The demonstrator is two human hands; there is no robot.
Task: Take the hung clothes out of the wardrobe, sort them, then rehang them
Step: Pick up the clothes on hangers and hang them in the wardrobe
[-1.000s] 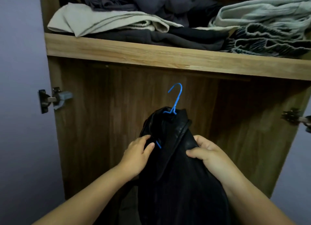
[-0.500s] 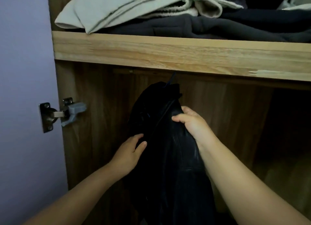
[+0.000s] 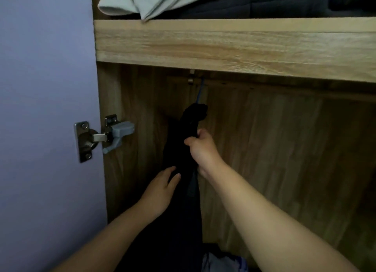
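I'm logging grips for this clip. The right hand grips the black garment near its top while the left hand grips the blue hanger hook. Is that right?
Not quite. In the head view the right hand does grip the black garment near its top, but the left hand rests with straight fingers on the garment lower down, not on the blue hanger hook, which rises untouched toward the shelf.

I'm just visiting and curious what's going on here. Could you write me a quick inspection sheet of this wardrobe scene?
Surface: wooden shelf above the hanging space.
Job's things: black garment on a blue hanger whose top reaches up under the shelf; the rail is barely visible.
Clutter: folded clothes on the shelf; pale fabric at the bottom.
Hands: right hand grips the garment near its top; left hand rests flat against its side.
Cables: nothing seen.
Surroundings: purple door with a metal hinge; wooden back panel.
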